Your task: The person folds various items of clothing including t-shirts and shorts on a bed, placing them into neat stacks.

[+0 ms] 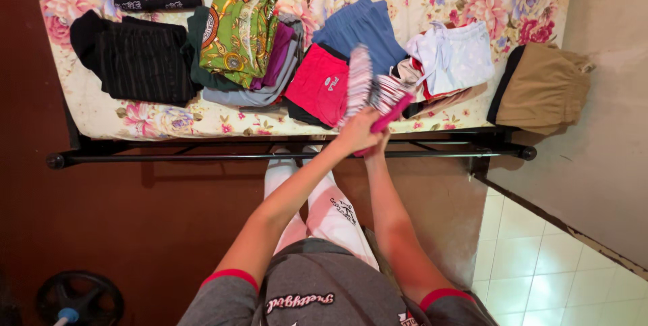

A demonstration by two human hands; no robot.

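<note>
A: Where's the striped garment [370, 86] now?

B: Over the bed's [121, 120] front edge, between the red shorts [318, 84] and the white shorts [451, 56]. Both hands meet on it: left hand [356, 131] closed on the cloth, right hand [382, 142] apparently pinching the pink waistband, though it's partly hidden.

A: How to fold it well?

B: I'd keep the 2 edges level, pull the fabric taut, then lay it flat beside the blue shorts [359, 29].
</note>
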